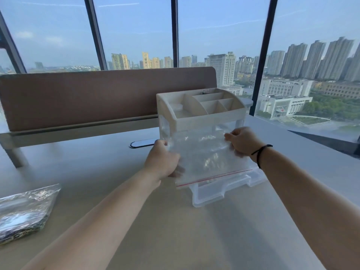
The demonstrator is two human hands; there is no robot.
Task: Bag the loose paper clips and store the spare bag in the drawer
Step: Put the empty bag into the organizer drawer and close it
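I hold an empty clear zip bag (pixel 206 158) with a red seal line along its lower edge, in the air in front of a white desk organiser (pixel 200 112). My left hand (pixel 162 158) grips the bag's left side and my right hand (pixel 241 141) pinches its upper right corner. Below the bag a clear plastic drawer (pixel 220 189) sticks out of the organiser's base, pulled open toward me. At the table's left edge lies another clear bag (pixel 25 209), filled with paper clips.
The grey table (pixel 97 168) carries an oval cable grommet (pixel 143 143) left of the organiser. A brown partition panel (pixel 87 96) runs along the table's back. Large windows stand behind and to the right. The organiser's top compartments hold a few small items.
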